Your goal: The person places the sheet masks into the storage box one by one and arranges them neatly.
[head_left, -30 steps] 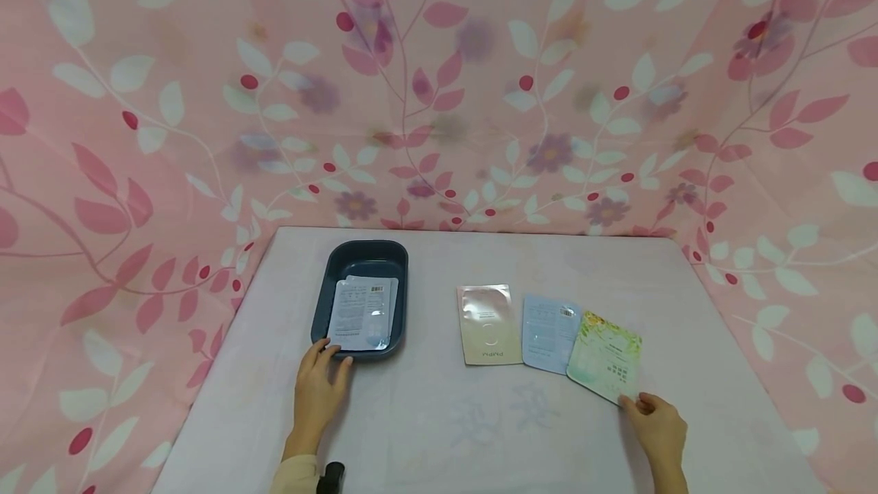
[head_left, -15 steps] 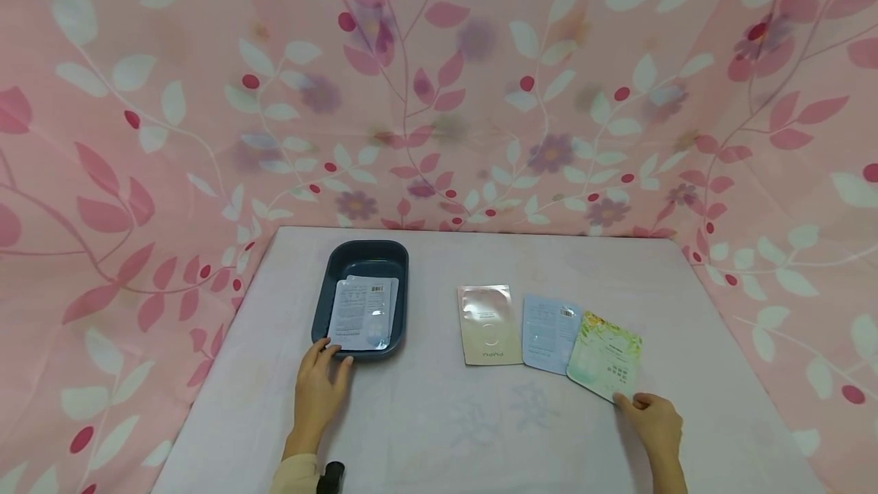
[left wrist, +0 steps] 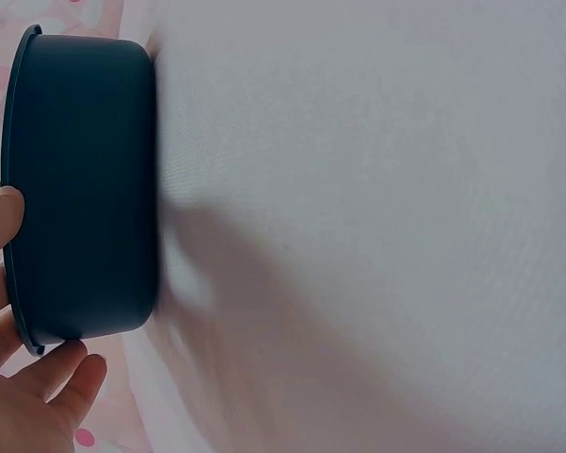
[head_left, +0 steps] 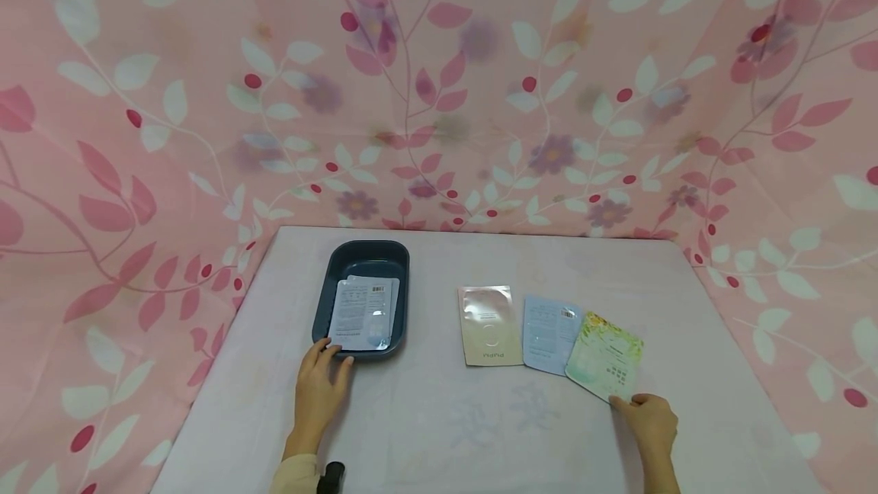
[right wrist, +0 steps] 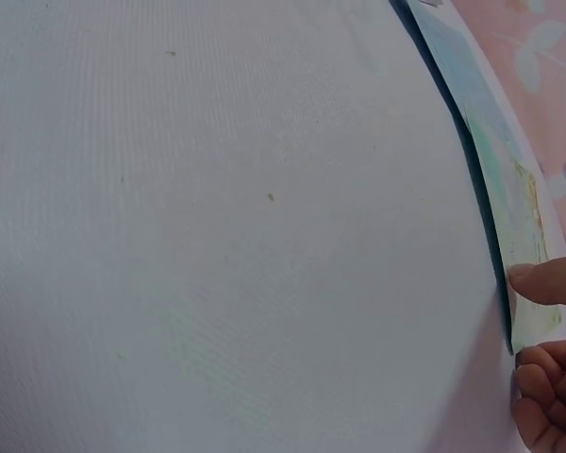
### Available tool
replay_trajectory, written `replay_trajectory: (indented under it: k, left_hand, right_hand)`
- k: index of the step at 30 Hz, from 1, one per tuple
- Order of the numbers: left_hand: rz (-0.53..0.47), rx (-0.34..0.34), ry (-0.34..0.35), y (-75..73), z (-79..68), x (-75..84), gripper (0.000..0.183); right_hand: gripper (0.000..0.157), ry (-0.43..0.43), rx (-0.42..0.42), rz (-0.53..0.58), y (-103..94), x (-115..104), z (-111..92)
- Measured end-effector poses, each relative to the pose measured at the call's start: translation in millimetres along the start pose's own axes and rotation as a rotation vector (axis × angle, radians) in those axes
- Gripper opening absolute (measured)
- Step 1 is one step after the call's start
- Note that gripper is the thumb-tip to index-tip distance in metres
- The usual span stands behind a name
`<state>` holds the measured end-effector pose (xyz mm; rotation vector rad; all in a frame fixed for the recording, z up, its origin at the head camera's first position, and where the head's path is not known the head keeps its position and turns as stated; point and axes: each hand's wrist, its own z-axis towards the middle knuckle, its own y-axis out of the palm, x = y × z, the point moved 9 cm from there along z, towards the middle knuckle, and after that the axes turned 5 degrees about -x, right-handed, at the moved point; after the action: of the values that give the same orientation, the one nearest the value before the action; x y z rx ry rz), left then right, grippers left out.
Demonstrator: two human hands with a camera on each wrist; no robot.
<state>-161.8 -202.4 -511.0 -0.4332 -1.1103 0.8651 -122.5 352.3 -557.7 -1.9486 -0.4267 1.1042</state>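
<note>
In the head view my left hand (head_left: pixel 318 391) grips the near left corner of a dark blue tray (head_left: pixel 360 251). Its thumb and fingers (left wrist: pixel 75 392) lie at the rim in the left wrist view. Inside the tray rest white-and-blue sheet mask packets (head_left: pixel 360 315), overlapping. On the right, my right hand (head_left: pixel 650 424) pinches the near edge of a green floral packet (head_left: pixel 605 357), thumb on top and the other fingers curled at its corner. This packet overlaps the edge of a light blue packet (head_left: pixel 549 335), and a beige-gold packet (head_left: pixel 490 330) lies to the left of that.
A white cloth (head_left: pixel 439 425) covers the table, whose far edge meets a pink floral curtain (head_left: pixel 439 97). A dark band (head_left: pixel 331 477) shows at the left wrist, beside a beige sleeve (head_left: pixel 296 475).
My right hand has slid slightly left along the near edge of the green packet, which has turned and shifted a little with it. The left hand and the tray stay put.
</note>
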Motion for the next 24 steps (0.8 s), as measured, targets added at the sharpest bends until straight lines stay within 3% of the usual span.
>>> replay_trajectory:
  k: [9, 24]
  left_hand:
    - [0.001, 0.002, 0.0, 1.1, -0.5, 0.4, 0.029]
    - [0.001, -0.003, -0.002, 0.6, -0.3, 0.2, 0.03]
  right_hand:
    - [0.059, 0.074, -0.046, 0.018, 6.5, 4.4, 0.2]
    - [0.059, 0.105, 0.002, 0.055, 6.9, 5.5, 0.6]
